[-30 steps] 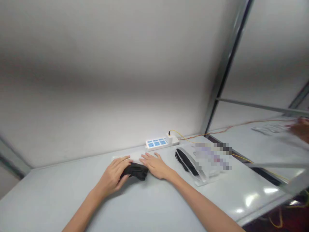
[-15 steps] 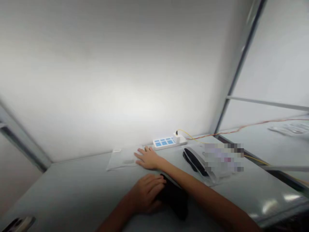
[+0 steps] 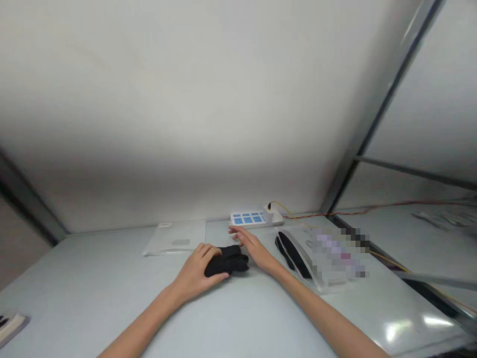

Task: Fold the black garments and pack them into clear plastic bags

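Pale grey tabletop [image 3: 242, 318] fills the near part of our view, and at its middle, between the two hands, lies a folded black bundle [image 3: 233, 261]. Our left hand [image 3: 203, 268] is half closed around the bundle's left end, fingers over the top and thumb along the near side. Our right hand [image 3: 255, 247] holds nothing that we can see; its fingers are loosely extended toward the far left, just beside the bundle, and we cannot tell whether they touch it.

We judge the bundle to be light and soft, probably cloth or padding, so it should bend readily, slip little and survive a squeeze. Its thick middle looks like the best place to grip, since the layered right end might spread open.

Beyond the right-hand frame, pale items [image 3: 447, 219] on the neighbouring surface are too blurred for us to name. On the right, pixelated blocks cover much of a clear bag [image 3: 324, 283], leaving its black pieces [image 3: 294, 253] readable. We can barely make out the contents of the flat clear packet [image 3: 177, 238] at the far left of the hands. At the near left, a white object [image 3: 13, 325] is cut off by the edge. Smallest of all, the bundle's left tip hides under our palm.
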`<state>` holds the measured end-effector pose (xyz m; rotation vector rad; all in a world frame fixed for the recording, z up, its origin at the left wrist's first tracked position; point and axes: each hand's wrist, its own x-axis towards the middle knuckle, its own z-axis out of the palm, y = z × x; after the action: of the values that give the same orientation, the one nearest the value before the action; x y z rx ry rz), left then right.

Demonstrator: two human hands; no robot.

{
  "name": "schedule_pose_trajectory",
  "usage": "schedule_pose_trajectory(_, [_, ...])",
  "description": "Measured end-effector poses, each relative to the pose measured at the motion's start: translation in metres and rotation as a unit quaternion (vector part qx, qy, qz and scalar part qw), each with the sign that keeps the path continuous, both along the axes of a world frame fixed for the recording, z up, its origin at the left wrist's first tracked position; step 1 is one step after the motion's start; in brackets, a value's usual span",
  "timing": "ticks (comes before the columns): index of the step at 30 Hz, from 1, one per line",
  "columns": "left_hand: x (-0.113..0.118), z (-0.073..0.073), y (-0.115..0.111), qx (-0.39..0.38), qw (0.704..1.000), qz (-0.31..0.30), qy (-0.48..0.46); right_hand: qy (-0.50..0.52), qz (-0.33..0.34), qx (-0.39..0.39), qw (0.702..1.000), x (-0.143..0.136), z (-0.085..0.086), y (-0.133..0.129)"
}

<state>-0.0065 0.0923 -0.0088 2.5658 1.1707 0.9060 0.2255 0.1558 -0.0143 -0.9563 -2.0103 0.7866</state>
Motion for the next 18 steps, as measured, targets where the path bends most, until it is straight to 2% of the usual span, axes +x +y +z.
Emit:
schedule_pose_trajectory(1, [0.0, 0.0, 0.001, -0.006, 1.0, 0.0, -0.001, 0.008, 0.008, -0.009, 1.0, 0.008, -0.002, -0.01])
schedule_pose_trajectory(4, [-0.002, 0.0, 0.001, -0.012, 1.0, -0.02, 0.012, 0.003, 0.098, -0.049, 0.994, 0.019, 0.0, -0.026])
schedule_pose_trajectory(6, [-0.004, 0.0, 0.001, -0.006, 0.999, -0.033, 0.027, -0.016, 0.146, -0.046, 0.988, 0.019, 0.004, -0.028])
schedule_pose_trajectory(9, [-0.007, 0.001, 0.0, -0.013, 0.998, -0.044, 0.053, -0.044, 0.166, -0.015, 0.985, 0.018, 0.008, -0.025])
schedule_pose_trajectory(12, [-0.009, 0.003, 0.0, -0.032, 0.996, -0.054, 0.064, -0.038, 0.143, -0.029, 0.989, 0.017, 0.009, -0.024])
schedule_pose_trajectory(15, [-0.009, 0.003, 0.002, -0.051, 0.995, -0.062, 0.067, -0.03, 0.074, -0.053, 0.995, 0.014, 0.009, -0.025])
schedule_pose_trajectory(18, [-0.01, 0.002, 0.003, -0.046, 0.995, -0.043, 0.079, -0.07, 0.021, -0.019, 0.997, 0.012, 0.009, -0.026])
